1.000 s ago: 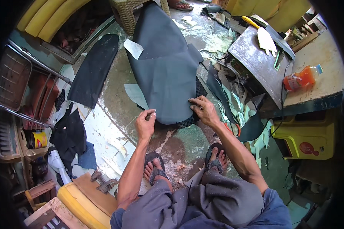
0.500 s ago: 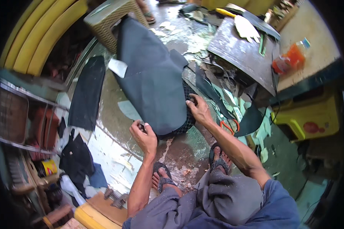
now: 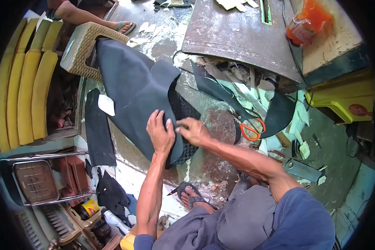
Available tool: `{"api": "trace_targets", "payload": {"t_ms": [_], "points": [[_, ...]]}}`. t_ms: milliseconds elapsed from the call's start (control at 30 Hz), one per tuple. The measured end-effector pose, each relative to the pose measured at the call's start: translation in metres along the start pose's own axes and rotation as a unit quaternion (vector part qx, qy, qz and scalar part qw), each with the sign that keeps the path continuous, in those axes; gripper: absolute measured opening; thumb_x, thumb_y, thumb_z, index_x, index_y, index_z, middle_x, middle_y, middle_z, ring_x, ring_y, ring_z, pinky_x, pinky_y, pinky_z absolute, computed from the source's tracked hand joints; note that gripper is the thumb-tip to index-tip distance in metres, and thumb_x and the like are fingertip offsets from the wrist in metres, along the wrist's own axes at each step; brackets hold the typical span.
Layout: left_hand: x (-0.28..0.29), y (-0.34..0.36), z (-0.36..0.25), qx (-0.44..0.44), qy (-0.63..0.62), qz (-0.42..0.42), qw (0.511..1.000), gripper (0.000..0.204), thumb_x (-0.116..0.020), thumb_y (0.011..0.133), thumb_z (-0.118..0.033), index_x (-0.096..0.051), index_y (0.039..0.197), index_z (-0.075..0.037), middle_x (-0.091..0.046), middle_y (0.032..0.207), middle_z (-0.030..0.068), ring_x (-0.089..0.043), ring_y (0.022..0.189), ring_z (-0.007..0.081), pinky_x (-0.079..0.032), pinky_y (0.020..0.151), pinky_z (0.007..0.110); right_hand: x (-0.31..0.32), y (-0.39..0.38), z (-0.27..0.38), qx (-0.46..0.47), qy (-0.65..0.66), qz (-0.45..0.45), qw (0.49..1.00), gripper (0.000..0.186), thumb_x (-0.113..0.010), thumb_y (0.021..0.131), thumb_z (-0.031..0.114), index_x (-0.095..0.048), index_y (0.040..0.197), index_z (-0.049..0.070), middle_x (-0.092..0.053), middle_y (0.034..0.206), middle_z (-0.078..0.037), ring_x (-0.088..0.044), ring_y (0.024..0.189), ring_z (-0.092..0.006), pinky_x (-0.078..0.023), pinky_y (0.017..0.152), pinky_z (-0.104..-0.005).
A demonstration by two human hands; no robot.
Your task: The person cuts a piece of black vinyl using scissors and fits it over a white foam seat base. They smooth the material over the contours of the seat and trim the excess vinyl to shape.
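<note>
A long black leatherette sheet (image 3: 131, 83) lies stretched out in front of me, its far end against a woven-pattern stool. Under its right edge shows a black piece with a checkered texture (image 3: 185, 106). My left hand (image 3: 160, 133) lies on the sheet near its close end, fingers stretched out over the surface. Just to its right, my right hand (image 3: 193, 131) has bent fingers pinching the sheet's edge, with thumb and fingertips close to the left hand. What lies beneath the sheet is mostly hidden.
Orange-handled scissors (image 3: 252, 128) lie among scraps at right. Beyond are a worn board (image 3: 241, 37) and an orange bottle (image 3: 306, 25). The tan stool (image 3: 85, 48) stands far left, near another person's leg (image 3: 91, 18). Yellow curved pads (image 3: 29, 91) and a metal rack (image 3: 37, 179) line the left.
My hands have come together on the sheet's right edge, the left reaching onto its surface. The view has shifted, and the edge is now lifted or folded, baring more checkered material.
</note>
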State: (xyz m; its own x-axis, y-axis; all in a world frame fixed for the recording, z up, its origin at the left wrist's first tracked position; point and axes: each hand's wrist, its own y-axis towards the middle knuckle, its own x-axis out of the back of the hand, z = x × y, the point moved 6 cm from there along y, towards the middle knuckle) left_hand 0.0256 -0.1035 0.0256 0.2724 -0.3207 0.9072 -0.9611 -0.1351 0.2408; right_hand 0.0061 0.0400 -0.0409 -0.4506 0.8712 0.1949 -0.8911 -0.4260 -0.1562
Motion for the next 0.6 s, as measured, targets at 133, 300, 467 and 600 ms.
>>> {"api": "trace_targets", "payload": {"t_ms": [133, 300, 467, 600], "points": [[0.024, -0.042, 0.052, 0.055, 0.020, 0.010, 0.998, 0.037, -0.066, 0.092, -0.020, -0.061, 0.123, -0.002, -0.055, 0.132, 0.0194, -0.050, 0.125, 0.0377, -0.036, 0.109, 0.050, -0.084, -0.033, 0.000, 0.022, 0.055, 0.122, 0.991, 0.043, -0.072, 0.087, 0.025, -0.069, 0.122, 0.002, -0.068, 0.113, -0.023, -0.066, 0.108, -0.0400, -0.052, 0.096, -0.0460], [0.047, -0.083, 0.105, 0.057, 0.038, -0.001, 0.998, 0.044, -0.068, 0.094, -0.025, -0.055, 0.127, -0.001, -0.050, 0.132, 0.0209, -0.047, 0.125, 0.0392, -0.036, 0.108, 0.052, -0.156, -0.047, 0.015, 0.067, 0.092, 0.287, 0.951, 0.044, -0.072, 0.087, 0.028, -0.065, 0.119, -0.001, -0.069, 0.115, -0.024, -0.066, 0.111, -0.0410, -0.052, 0.094, -0.0479], [0.043, -0.102, 0.119, 0.007, 0.098, -0.019, 0.995, 0.050, -0.066, 0.097, -0.027, -0.048, 0.136, -0.002, -0.046, 0.137, 0.0211, -0.042, 0.131, 0.0413, -0.033, 0.112, 0.054, -0.118, 0.009, 0.011, 0.111, 0.047, 0.093, 0.988, 0.021, -0.066, 0.086, 0.018, -0.070, 0.099, 0.001, -0.070, 0.099, -0.023, -0.068, 0.096, -0.0418, -0.054, 0.086, -0.0489], [0.038, -0.103, 0.118, -0.015, 0.149, -0.001, 0.989, 0.052, -0.060, 0.102, -0.032, -0.045, 0.144, -0.007, -0.043, 0.140, 0.0212, -0.041, 0.133, 0.0418, -0.032, 0.115, 0.056, -0.058, 0.098, 0.012, 0.191, -0.081, -0.065, 0.976, 0.068, -0.076, 0.085, 0.022, -0.044, 0.142, 0.004, -0.057, 0.133, -0.022, -0.054, 0.125, -0.0413, -0.046, 0.104, -0.0514]]}}
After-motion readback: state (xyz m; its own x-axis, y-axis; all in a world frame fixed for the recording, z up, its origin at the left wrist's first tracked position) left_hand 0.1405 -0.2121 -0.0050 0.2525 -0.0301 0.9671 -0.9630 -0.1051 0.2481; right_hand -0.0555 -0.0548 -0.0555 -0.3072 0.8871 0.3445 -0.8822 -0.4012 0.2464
